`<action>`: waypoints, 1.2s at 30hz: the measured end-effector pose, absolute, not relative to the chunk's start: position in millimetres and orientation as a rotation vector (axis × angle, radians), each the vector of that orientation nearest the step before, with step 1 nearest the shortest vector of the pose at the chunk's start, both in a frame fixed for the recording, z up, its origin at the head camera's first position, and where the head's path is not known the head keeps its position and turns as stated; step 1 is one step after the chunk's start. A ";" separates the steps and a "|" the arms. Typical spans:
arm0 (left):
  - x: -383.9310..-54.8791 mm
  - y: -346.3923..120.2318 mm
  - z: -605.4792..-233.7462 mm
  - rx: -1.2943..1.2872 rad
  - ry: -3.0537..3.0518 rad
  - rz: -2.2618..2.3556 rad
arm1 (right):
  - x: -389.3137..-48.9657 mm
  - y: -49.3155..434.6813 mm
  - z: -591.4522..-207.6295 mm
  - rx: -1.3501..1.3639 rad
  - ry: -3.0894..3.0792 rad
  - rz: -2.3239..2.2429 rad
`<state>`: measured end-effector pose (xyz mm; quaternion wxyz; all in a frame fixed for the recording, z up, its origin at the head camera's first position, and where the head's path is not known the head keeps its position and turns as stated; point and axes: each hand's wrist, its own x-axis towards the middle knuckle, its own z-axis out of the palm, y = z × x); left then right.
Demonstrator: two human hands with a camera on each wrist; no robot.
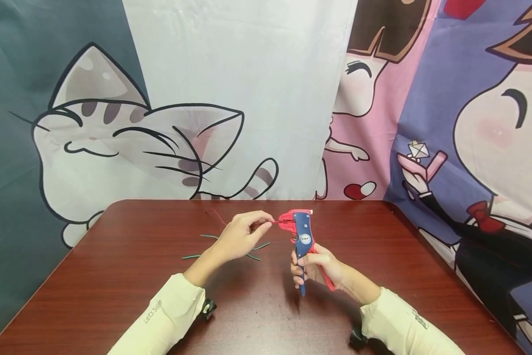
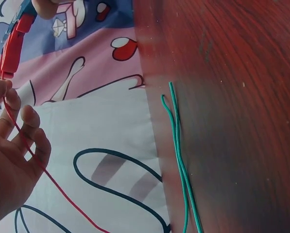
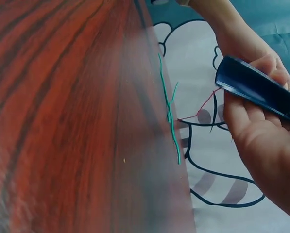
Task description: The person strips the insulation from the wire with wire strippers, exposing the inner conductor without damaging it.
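Observation:
My right hand (image 1: 321, 266) grips the handles of a blue and red wire stripper (image 1: 304, 236), held upright above the table with its red jaws toward the left. Between thumb and index finger, my left hand (image 1: 243, 234) pinches a thin red wire (image 1: 217, 215) close to those jaws. The wire's end meets the jaw opening; how deep it sits is too small to tell. In the left wrist view the rest of the red wire (image 2: 62, 190) trails down past the palm. The right wrist view shows the stripper's blue handle (image 3: 256, 85) across my fingers.
Two green wires (image 2: 179, 145) lie crossed on the brown wooden table (image 1: 257, 315), below and behind my left hand. A cartoon-printed cloth (image 1: 248, 74) hangs behind the table's far edge. A dark wrist camera (image 1: 208, 308) sits under the left sleeve.

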<state>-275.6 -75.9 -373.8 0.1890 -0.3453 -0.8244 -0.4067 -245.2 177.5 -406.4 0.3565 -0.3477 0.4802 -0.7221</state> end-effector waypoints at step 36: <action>-278.3 -69.0 -380.5 -0.975 -2.202 -1.342 | -234.4 169.7 -409.2 -0.772 1.323 -1.969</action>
